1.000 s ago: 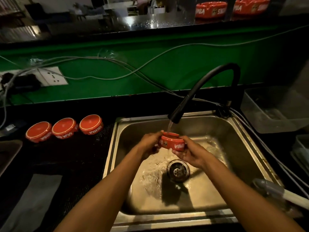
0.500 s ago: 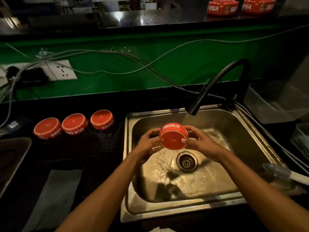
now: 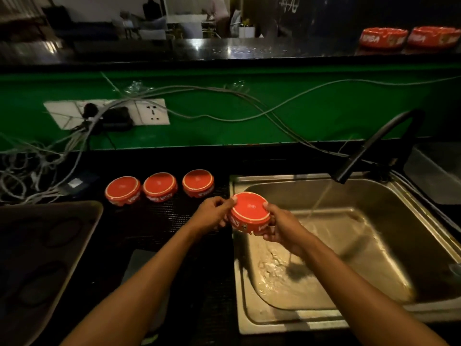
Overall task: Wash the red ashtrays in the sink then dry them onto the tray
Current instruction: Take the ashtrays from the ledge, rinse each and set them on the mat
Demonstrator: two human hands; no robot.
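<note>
A: Both hands pinch one ashtray (image 3: 250, 213) by its rim, base up, tilted: left hand (image 3: 212, 213) on the left edge, right hand (image 3: 279, 226) on the right. It hangs over the sink's (image 3: 374, 318) left rim, clear of the stream.

B: Others?

A: Three ashtrays (image 3: 159, 187) upside down in a row on the dark mat, just left of the sink. Two more (image 3: 409, 37) on the far ledge. Tray (image 3: 82, 236) at the bench's left edge, well apart.

B: Risks?

A: Judgement only. Wet glaze, fingertip hold, so it may slip, strike the steel rim and chip. Tap (image 3: 354, 161) is running; splash could reach the wall sockets (image 3: 152, 112) and cables (image 3: 37, 166). Set down too close to the nearest inverted one, it could knock it.
</note>
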